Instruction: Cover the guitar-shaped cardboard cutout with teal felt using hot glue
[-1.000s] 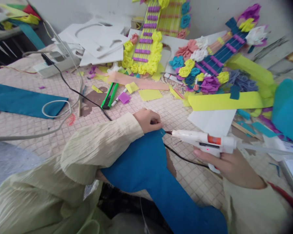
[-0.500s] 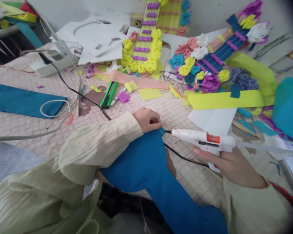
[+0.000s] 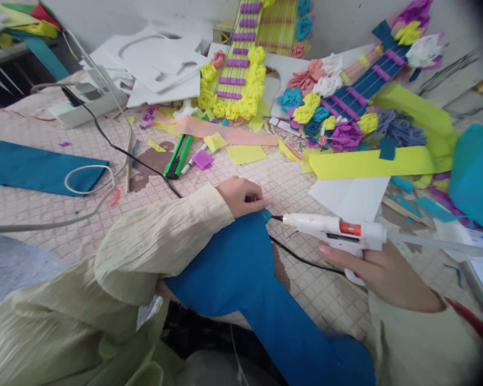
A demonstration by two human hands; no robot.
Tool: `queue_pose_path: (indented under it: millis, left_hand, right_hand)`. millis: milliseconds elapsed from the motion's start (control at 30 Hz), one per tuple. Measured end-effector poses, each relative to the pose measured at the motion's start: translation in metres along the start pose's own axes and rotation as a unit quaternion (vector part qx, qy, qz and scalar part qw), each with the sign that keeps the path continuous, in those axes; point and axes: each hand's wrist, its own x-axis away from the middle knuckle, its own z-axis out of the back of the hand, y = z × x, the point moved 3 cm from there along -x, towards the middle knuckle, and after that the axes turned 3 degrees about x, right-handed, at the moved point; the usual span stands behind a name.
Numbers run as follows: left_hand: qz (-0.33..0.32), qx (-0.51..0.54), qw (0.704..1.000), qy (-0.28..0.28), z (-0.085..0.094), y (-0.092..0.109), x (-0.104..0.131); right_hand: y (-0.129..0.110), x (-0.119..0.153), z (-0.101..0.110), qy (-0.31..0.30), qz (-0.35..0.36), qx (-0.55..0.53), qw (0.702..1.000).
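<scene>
A blue guitar-shaped cutout (image 3: 241,262) lies at the table's near edge, its neck reaching toward the lower right. My left hand (image 3: 241,196) is closed at the cutout's top edge, thumb and fingers pinching there. In my right hand (image 3: 390,271) is a white hot glue gun (image 3: 326,225), with a glue stick coming out of its back end. The dark nozzle points left, right beside a small blue flap at the cutout's upper corner. Whether the nozzle touches the flap I cannot tell.
A black cord (image 3: 306,261) runs across the table from a power strip (image 3: 84,110). Near the middle lies a green utility knife (image 3: 178,156). Behind stand a yellow paper guitar (image 3: 233,72) and a blue one (image 3: 354,96) with paper flowers. A blue strip (image 3: 36,166) lies left.
The nozzle now sits slightly apart from the cutout's corner, where a small flap shows more plainly. Both hands keep nearly the same places.
</scene>
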Motion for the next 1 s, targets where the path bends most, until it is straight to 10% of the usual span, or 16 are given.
queue_pose_path:
  millis: [300, 600, 1000]
  left_hand:
    - [-0.006, -0.020, 1.000, 0.010, 0.004, 0.003, 0.002]
    - [0.048, -0.081, 0.994, -0.053, 0.010, -0.011, 0.003]
    - [0.019, -0.013, 0.991, -0.132, 0.042, -0.019, 0.014]
  right_hand:
    - [0.001, -0.002, 0.003, 0.044, -0.023, -0.021, 0.999]
    - [0.011, -0.025, 0.012, 0.148, -0.094, -0.352, 0.919]
    - [-0.014, -0.088, 0.016, 0.182, -0.045, -0.117, 0.975]
